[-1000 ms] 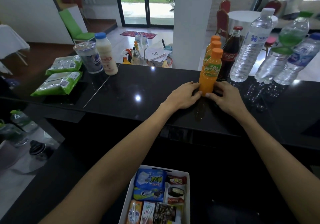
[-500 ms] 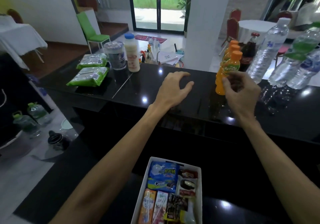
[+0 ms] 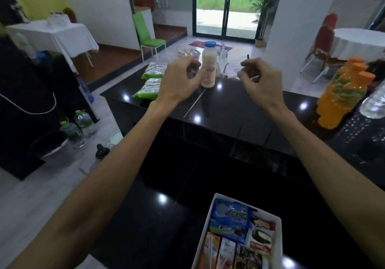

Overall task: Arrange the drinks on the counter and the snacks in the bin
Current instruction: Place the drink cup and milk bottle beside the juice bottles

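Here, both arms reach forward over the dark counter (image 3: pixel 239 110), and the hands are in the upper middle of the frame.

Left hand: the left hand (image 3: pixel 179 81) is raised, fingers curled loosely. The fingertips are at the side of the milk bottle (image 3: pixel 208 66), but I cannot tell if they really grip it or only come close.

Right hand: the right hand (image 3: pixel 260 81) is lifted above the counter, fingers half bent, and it has nothing in it.

Milk bottle: it stands upright on the counter at the upper middle, pale with a blue cap, just right of the left hand.

Plastic cup: a clear covered cup (image 3: pixel 187 53) is behind the left hand, mostly hidden.

Green packets: two green packets (image 3: pixel 149 86) lie flat on the counter, left of the left hand, one behind the other.

Orange bottles: three orange bottles (image 3: pixel 341 100) stand in a close row at the right edge of the frame, well apart from both hands.

Water bottle: one clear water bottle (image 3: pixel 375 102) is at the far right, cut by the frame edge.

Bin: the white bin (image 3: pixel 203 233) is at the bottom, right of the middle, on a lower dark surface.

Snacks: the snacks (image 3: pixel 231 220) lie packed inside the bin, with a blue cookie pack on top and small cartons and wrappers below it.
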`<action>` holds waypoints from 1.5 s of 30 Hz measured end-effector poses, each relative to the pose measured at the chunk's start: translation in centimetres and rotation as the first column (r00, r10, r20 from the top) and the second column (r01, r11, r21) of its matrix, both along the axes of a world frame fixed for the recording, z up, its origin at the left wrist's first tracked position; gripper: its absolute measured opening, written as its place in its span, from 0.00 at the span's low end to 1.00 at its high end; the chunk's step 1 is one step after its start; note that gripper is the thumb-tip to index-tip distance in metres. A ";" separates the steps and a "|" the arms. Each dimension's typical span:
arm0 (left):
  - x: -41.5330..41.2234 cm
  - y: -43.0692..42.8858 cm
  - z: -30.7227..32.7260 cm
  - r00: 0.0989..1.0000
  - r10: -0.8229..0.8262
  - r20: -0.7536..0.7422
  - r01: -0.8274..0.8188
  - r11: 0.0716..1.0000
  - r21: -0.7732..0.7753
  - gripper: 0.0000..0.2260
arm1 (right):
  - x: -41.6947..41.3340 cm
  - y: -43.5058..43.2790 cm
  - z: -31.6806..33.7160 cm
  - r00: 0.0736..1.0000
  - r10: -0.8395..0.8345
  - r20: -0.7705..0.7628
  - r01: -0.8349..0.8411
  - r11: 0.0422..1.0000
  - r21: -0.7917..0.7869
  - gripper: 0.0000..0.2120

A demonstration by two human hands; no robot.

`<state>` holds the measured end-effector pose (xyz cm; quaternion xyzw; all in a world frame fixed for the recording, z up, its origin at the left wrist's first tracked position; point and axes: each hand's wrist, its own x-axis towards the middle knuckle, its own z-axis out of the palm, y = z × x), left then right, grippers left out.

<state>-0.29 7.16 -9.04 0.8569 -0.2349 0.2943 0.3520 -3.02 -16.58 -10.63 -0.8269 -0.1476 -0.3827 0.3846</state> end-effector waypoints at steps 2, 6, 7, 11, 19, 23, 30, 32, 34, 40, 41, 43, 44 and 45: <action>0.5 1.2 -1.4 0.999 0.009 -0.041 -0.009 1.000 0.013 0.11 | 1.2 1.4 -1.2 0.999 0.010 -0.033 -0.010 1.000 -0.006 0.10; 1.1 2.0 -4.2 0.998 0.007 -0.061 -0.004 0.999 0.042 0.10 | 2.5 2.9 -3.1 0.997 0.029 -0.076 -0.029 1.000 -0.004 0.10; 1.5 2.1 -4.8 0.997 -0.002 -0.074 0.005 0.999 0.038 0.10 | 3.0 3.1 -3.5 0.996 0.025 -0.088 -0.025 1.000 -0.007 0.09; 2.2 1.5 -6.4 0.993 -0.036 -0.113 0.039 0.999 0.023 0.10 | 3.6 3.5 -4.9 0.992 0.008 -0.122 -0.007 1.000 0.008 0.09; 2.4 0.2 -9.6 0.980 -0.045 -0.195 0.041 0.999 -0.025 0.14 | 3.1 4.2 -8.6 0.974 -0.022 -0.224 0.025 1.000 0.012 0.09; 3.5 0.2 -7.2 0.989 -0.056 -0.138 0.053 0.998 -0.030 0.14 | 3.8 4.0 -6.7 0.976 -0.024 -0.219 0.030 0.999 0.027 0.10; 10.8 0.3 0.3 0.997 0.023 -0.075 -0.016 0.996 0.090 0.18 | 10.1 4.2 2.2 0.987 -0.064 -0.147 0.045 0.991 -0.127 0.16; 13.4 0.6 1.8 0.992 0.067 -0.108 -0.043 0.978 0.206 0.21 | 12.6 4.4 3.9 0.974 -0.104 -0.199 0.057 0.972 -0.230 0.19; 15.7 1.0 2.7 0.983 0.102 -0.150 -0.049 0.945 0.325 0.25 | 15.0 4.6 5.0 0.956 -0.143 -0.258 0.039 0.927 -0.372 0.22; 20.3 2.0 3.1 0.928 0.088 -0.361 0.073 0.909 0.410 0.32 | 18.9 5.5 5.7 0.936 -0.176 -0.304 -0.022 0.835 -0.550 0.23; 20.7 2.1 2.8 0.917 0.079 -0.392 0.091 0.913 0.397 0.32 | 19.2 5.6 5.5 0.939 -0.167 -0.302 -0.028 0.836 -0.548 0.22; 21.4 2.1 2.2 0.903 0.063 -0.425 0.114 0.919 0.377 0.32 | 19.6 5.7 5.2 0.947 -0.147 -0.287 -0.031 0.844 -0.535 0.21; 21.6 2.1 2.0 0.903 0.058 -0.427 0.115 0.923 0.368 0.32 | 19.7 5.7 5.1 0.949 -0.137 -0.282 -0.034 0.849 -0.527 0.20; 21.7 2.2 1.8 0.904 0.054 -0.424 0.111 0.928 0.356 0.32 | 19.9 5.6 5.1 0.950 -0.130 -0.283 -0.039 0.853 -0.521 0.20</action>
